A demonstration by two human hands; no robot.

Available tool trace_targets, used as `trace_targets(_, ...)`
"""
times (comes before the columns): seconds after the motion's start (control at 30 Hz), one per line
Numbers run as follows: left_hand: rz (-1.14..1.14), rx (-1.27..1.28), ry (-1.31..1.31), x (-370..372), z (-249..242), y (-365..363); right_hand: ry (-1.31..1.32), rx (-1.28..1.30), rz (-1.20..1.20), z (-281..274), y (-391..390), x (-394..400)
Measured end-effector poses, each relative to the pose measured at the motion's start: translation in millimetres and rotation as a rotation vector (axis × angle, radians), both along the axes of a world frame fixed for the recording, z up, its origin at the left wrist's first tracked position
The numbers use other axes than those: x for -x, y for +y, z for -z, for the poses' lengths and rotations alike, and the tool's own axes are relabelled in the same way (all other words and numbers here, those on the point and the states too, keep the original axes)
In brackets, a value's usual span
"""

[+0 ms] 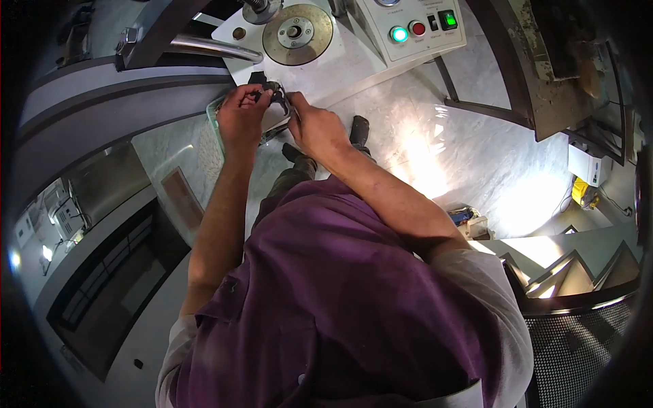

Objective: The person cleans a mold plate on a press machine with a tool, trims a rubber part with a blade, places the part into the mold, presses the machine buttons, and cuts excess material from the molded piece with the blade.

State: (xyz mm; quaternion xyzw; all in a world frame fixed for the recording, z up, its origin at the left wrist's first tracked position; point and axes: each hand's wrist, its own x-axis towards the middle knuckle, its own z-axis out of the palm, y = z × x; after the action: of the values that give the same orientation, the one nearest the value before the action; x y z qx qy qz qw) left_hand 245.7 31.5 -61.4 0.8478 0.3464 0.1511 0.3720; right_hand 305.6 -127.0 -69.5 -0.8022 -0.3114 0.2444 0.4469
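Note:
My left hand (241, 114) is closed in a pinch at the left side of a small black part (277, 97) with an irregular, bracket-like outline. My right hand (318, 128) has its fingers curled against the part's right edge, where a bit of pale metal shows. Its kind is too small to make out. The hands meet at the front edge of a white machine table (354, 71). Just behind them, a round metal disc (297, 34) with a bolted centre is set into that table.
A control panel (415, 30) with lit green and red buttons stands at the back right. A metal rod (214, 46) crosses at the upper left. Below my left hand sits a green-rimmed tray (213, 126). A perforated black chair back (578, 353) is at the lower right.

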Motion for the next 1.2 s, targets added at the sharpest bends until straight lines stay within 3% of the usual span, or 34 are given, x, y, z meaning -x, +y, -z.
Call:
trace_targets(0.57, 0.127, -0.053, -0.041, -2.5, -16.5, -2.0, -0.053, -0.068, -0.065, 16.4, -4.8, -10.5)
trace_targets(0.67, 0.105, -0.078, 0.044, -0.9, -18.2, -2.5, 0.012, -0.124, -0.035, 10.5, -3.6, -0.6)
trace_targets(0.93, 0.051, -0.027, 0.019, -0.9, -11.1, -1.4, -0.091, 0.134, -0.066, -2.4, -1.4, -2.2)
trace_targets(1.03, 0.025, 0.06, -0.002, -0.1, -3.4, 1.8, -0.034, 0.015, -0.045, -2.0, 0.2, -0.8)
trace_targets(1.2, -0.043, 0.108, 0.02, -0.1, -4.9, -3.1, -0.01, 0.043, -0.079, 4.5, 0.4, -0.2)
